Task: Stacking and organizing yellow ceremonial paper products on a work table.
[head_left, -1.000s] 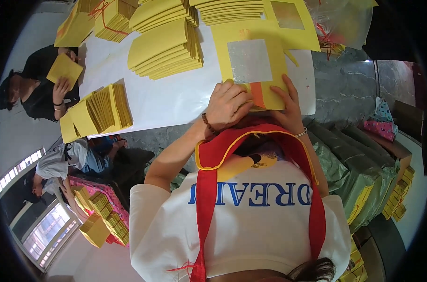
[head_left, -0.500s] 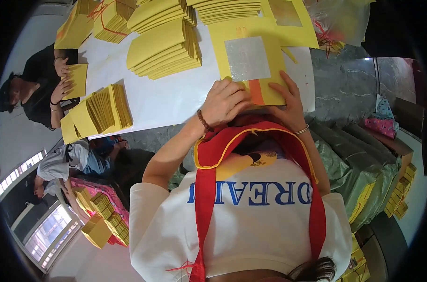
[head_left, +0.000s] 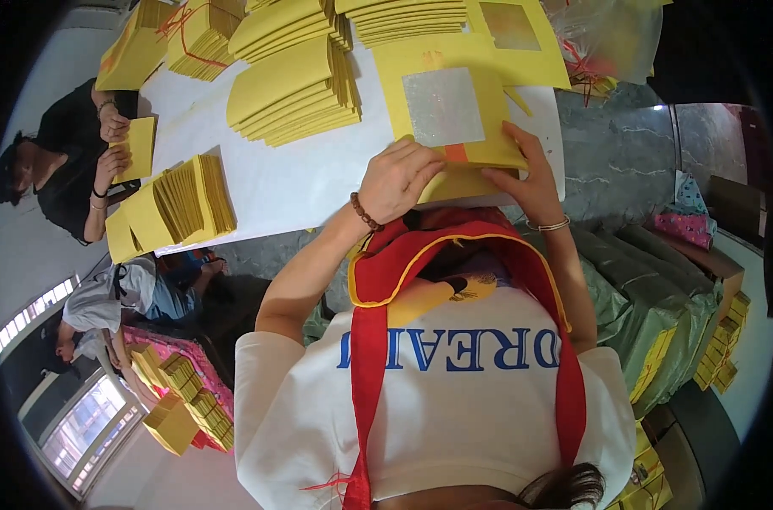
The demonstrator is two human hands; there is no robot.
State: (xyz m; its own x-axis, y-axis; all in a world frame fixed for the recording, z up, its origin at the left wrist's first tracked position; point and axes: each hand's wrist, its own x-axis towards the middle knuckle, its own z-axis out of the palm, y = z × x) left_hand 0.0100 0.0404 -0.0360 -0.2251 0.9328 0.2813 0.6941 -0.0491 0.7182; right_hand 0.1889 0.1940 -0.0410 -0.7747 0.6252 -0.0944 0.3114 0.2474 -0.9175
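Observation:
Directly ahead of me on the table lies yellow paper (head_left: 403, 93) with a silver square (head_left: 443, 106) on it. Its near edge is lifted and bent, and part of an orange strip (head_left: 455, 153) shows there. My left hand (head_left: 399, 183), fingers curled together, grips the left side of that near edge. At the right side my right hand (head_left: 532, 180) holds the bent edge, its thumb below and its fingers on top. Another yellow sheet with a silver patch (head_left: 509, 25) lies beyond, partly under this one.
Fanned stacks of folded yellow paper (head_left: 297, 93) cover the table's far side, near a bundle tied with red string (head_left: 203, 38). Another stack (head_left: 186, 200) sits at the near left. A person (head_left: 72, 161) handles yellow paper at the left. Green-wrapped bundles (head_left: 650, 297) stand at my right.
The near edge of the yellow paper has risen and bent, covering more of the orange strip. My right hand has shifted slightly right and its thumb is now lower along the edge.

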